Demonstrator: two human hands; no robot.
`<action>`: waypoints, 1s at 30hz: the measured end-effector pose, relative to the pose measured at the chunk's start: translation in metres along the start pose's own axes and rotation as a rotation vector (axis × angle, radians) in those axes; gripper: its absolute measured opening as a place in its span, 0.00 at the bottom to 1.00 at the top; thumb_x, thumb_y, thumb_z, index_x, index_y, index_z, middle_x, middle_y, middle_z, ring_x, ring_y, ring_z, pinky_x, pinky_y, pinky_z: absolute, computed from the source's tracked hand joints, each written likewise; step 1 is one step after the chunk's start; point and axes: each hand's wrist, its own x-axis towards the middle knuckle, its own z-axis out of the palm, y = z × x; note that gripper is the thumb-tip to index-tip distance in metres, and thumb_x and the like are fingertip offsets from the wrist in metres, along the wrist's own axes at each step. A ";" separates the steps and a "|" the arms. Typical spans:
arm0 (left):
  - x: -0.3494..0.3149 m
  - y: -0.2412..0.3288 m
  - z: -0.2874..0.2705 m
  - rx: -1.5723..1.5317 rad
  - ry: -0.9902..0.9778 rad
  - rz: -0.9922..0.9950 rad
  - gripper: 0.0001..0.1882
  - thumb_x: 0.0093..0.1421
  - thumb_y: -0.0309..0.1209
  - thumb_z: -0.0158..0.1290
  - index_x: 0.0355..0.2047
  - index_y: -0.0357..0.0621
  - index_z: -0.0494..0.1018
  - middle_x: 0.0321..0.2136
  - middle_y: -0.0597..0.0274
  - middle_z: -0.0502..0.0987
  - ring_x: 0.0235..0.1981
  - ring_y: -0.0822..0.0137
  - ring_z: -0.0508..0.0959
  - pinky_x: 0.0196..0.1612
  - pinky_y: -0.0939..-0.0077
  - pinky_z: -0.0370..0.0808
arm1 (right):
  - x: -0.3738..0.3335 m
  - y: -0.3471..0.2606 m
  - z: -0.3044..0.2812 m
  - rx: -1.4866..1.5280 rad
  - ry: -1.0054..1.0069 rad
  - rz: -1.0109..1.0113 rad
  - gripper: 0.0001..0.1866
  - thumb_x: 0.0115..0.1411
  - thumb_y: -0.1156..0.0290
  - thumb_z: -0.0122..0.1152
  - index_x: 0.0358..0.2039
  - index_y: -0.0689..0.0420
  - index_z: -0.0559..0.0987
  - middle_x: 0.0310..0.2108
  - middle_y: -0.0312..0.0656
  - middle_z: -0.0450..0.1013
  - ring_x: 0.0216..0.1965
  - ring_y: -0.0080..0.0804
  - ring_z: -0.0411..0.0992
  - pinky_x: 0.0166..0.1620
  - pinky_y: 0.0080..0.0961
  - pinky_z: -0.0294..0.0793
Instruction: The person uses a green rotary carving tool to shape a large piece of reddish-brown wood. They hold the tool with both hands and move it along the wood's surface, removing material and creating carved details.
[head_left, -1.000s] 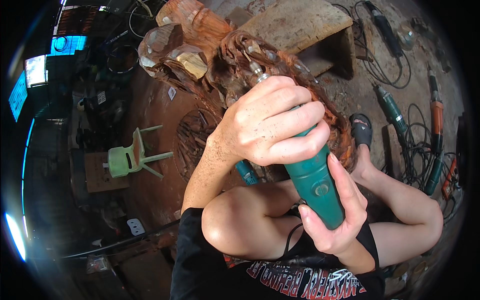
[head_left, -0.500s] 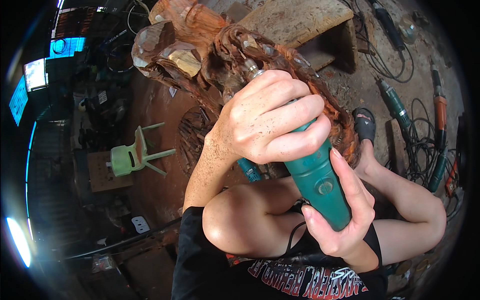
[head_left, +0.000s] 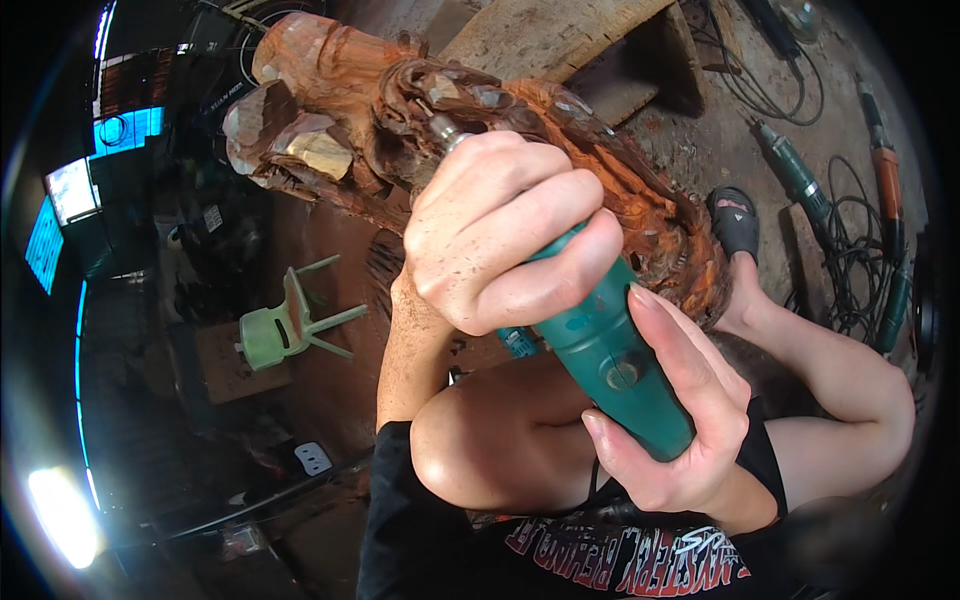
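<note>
A green die grinder (head_left: 592, 350) with a round button on its body slants across the middle of the view. My left hand (head_left: 505, 235) is closed around its front part, with wood dust on the wrist and forearm. Behind it, my right hand (head_left: 690, 420) grips the rear end between thumb and fingers. The metal nose of the grinder points at a dark hollow in a reddish-brown wood carving (head_left: 620, 175). Whether its bit touches the wood I cannot tell. The carving lies in front of me, its rough, knobbly surface running from upper left to lower right.
A pale wooden slab (head_left: 550, 35) stands behind the carving. On the right floor lie another green grinder (head_left: 795, 175), an orange-bodied tool (head_left: 888, 190) and tangled black cables (head_left: 850, 270). A small green chair (head_left: 275, 330) is at left. My sandalled foot (head_left: 735, 225) rests by the carving.
Both hands and the grinder sit slightly further left in view, the left hand most of all. The carving shifts left too, and the chair shifts right, so the view has turned somewhat.
</note>
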 end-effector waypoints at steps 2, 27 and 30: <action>0.000 -0.001 0.000 0.014 -0.005 -0.008 0.17 0.48 0.17 0.74 0.36 0.41 0.80 0.27 0.58 0.81 0.26 0.60 0.82 0.29 0.67 0.78 | 0.002 -0.002 -0.004 0.016 -0.052 0.011 0.41 0.49 0.79 0.71 0.66 0.73 0.73 0.59 0.67 0.76 0.57 0.50 0.80 0.61 0.37 0.77; -0.002 0.008 -0.004 -0.019 0.017 -0.241 0.15 0.42 0.35 0.62 0.30 0.43 0.83 0.29 0.59 0.82 0.30 0.60 0.83 0.36 0.66 0.78 | 0.010 -0.010 0.007 0.145 0.023 0.069 0.38 0.53 0.73 0.74 0.65 0.71 0.75 0.57 0.63 0.78 0.54 0.51 0.82 0.59 0.36 0.79; -0.004 0.009 -0.004 -0.025 0.006 -0.244 0.15 0.41 0.35 0.62 0.31 0.45 0.83 0.30 0.60 0.82 0.30 0.60 0.83 0.36 0.66 0.78 | 0.007 -0.006 0.008 0.138 0.029 0.053 0.38 0.53 0.73 0.74 0.66 0.72 0.75 0.58 0.65 0.77 0.55 0.51 0.81 0.59 0.37 0.79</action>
